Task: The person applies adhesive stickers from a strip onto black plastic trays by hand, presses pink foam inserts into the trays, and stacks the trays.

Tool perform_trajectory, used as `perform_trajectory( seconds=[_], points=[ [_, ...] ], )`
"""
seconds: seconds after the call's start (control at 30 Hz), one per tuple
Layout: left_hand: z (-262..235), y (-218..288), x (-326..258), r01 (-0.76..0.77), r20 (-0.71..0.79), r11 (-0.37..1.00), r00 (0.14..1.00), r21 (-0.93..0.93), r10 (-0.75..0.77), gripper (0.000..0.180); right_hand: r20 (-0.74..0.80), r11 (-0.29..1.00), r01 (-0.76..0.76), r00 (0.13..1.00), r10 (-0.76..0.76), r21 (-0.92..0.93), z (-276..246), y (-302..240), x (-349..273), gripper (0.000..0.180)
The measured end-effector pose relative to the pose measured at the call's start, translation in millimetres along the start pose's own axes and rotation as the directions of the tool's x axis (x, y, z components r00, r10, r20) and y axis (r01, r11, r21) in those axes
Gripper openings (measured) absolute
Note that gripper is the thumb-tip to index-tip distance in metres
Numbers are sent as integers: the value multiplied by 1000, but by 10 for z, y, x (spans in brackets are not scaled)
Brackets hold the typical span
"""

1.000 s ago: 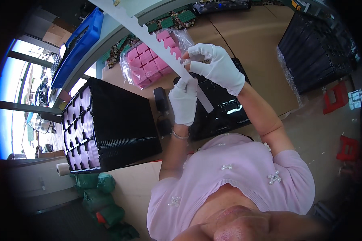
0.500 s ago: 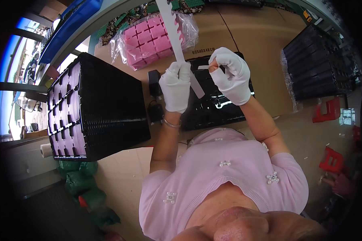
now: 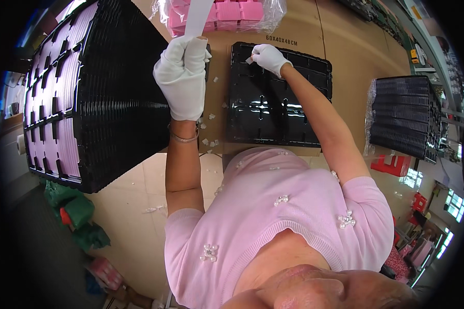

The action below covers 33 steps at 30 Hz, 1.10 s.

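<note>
Head view: the white-gloved left hand (image 3: pixel 182 74), raised higher than a moment ago, grips a long white paper strip (image 3: pixel 197 14) in closed fingers. The white-gloved right hand (image 3: pixel 268 56) has left the strip and pinches a small white piece (image 3: pixel 249 60) over the black moulded plastic tray (image 3: pixel 278 100) on the cardboard-covered tabletop (image 3: pixel 355 46), suggesting placement.

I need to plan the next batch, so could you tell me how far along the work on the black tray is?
Early, it seems. Done: scraps of backing litter the cardboard beside the black tray, so some pieces are off the strip. In hand: the left hand grips the white strip; the right hand presses a small piece at the tray's far corner. Left: most tray pockets look empty.
</note>
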<state>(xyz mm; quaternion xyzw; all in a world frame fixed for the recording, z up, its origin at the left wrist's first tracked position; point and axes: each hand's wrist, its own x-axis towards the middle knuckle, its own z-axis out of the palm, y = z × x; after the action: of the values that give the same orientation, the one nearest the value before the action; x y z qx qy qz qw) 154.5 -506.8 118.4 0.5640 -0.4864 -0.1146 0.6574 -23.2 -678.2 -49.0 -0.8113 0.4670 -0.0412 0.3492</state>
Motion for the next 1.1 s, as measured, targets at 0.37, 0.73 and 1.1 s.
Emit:
perform_trajectory(
  seconds=[0.37, 0.73, 1.1],
  points=[
    [52, -164, 44, 49, 11, 997, 999, -55, -49, 14, 36, 976, -11, 999, 19, -219, 145, 63, 342, 25],
    [108, -148, 55, 77, 18, 996, 997, -46, -76, 9, 38, 945, -34, 998, 49, -326, 134, -62, 329, 25],
    [134, -260, 79, -32, -8, 995, 999, -97, 31, 7, -102, 831, -47, 995, -12, -554, 285, -48, 365, 20]
  ],
)
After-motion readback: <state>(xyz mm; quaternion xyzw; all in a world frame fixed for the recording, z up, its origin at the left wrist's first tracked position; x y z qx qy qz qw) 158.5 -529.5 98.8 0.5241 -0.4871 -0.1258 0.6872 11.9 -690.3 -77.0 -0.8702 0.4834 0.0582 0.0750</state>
